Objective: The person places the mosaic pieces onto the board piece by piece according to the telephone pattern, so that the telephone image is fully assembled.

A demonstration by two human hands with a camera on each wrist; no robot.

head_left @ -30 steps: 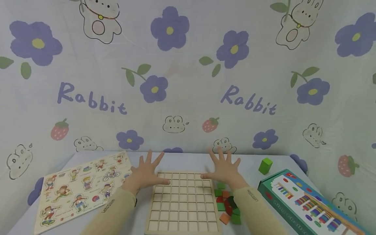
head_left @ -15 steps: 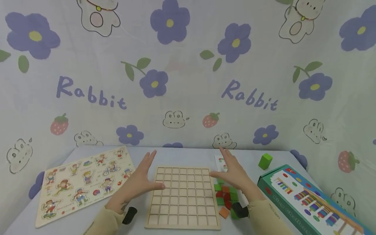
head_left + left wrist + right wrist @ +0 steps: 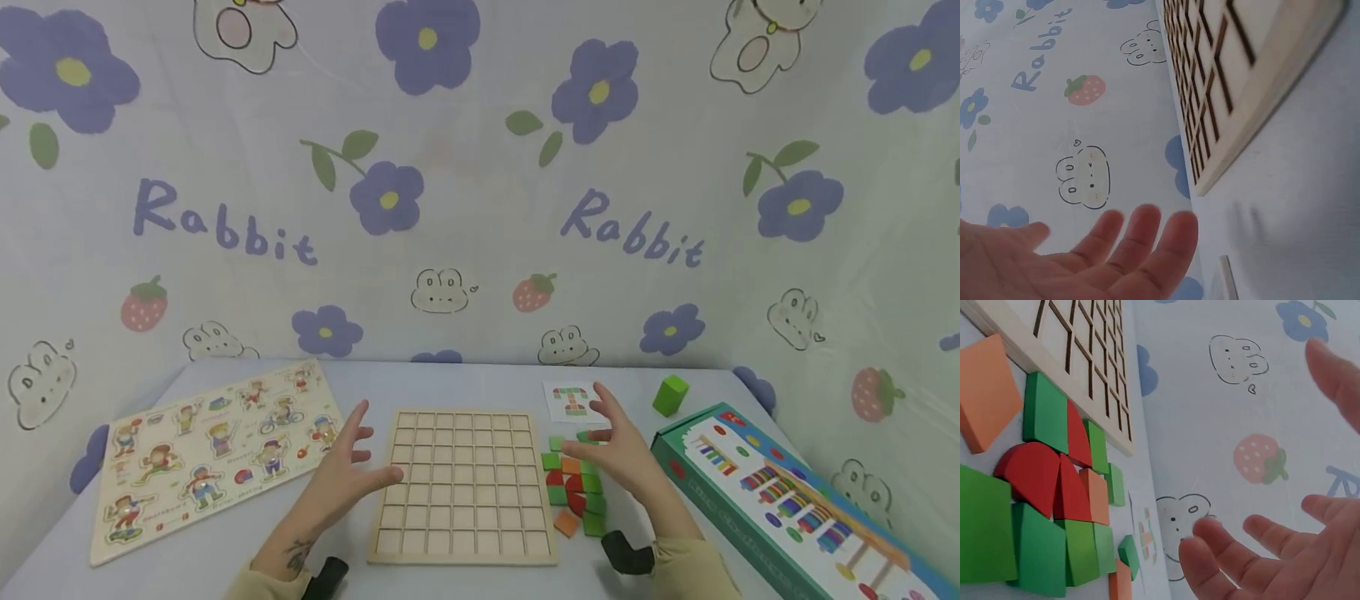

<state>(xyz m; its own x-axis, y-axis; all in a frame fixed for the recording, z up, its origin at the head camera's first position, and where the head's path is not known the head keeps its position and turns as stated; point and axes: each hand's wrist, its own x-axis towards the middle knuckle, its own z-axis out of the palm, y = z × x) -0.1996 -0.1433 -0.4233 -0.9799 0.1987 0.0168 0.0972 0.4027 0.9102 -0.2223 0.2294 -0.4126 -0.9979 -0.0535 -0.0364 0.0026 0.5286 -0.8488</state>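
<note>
On the left of the white table [image 3: 442, 385], a pale puzzle board [image 3: 161, 504] lies at a slant, covered with small cartoon figures of children at sports, one riding a bicycle. To its right a person's left hand [image 3: 341, 471] is raised over the table, fingers loosely spread and holding nothing, the thumb pointing right toward the next board. A black band [image 3: 326, 577] is at that wrist.

In the middle lies a square wooden grid board [image 3: 462, 487], flat, its rows of shallow compartments bare. Just beyond its right edge sits a loose cluster of blocks [image 3: 576, 502]: green squares, red pieces with curved sides, and some orange, including an orange tile [image 3: 566, 523] turned askew at the near end. On the far side of the cluster, a white card [image 3: 555, 412] shows a small pattern in green, red and orange.

The right hand [image 3: 618, 454] is held up beside the blocks, fingers apart and slightly bent, thumb pointing left; it too grips nothing. Farther right stands a single green block [image 3: 670, 396], and nearer, a long green-edged box [image 3: 795, 500] printed with coloured rings.

Behind everything hangs a pale cloth [image 3: 480, 167] with purple flowers, strawberries, rabbits and "Rabbit" lettering.
</note>
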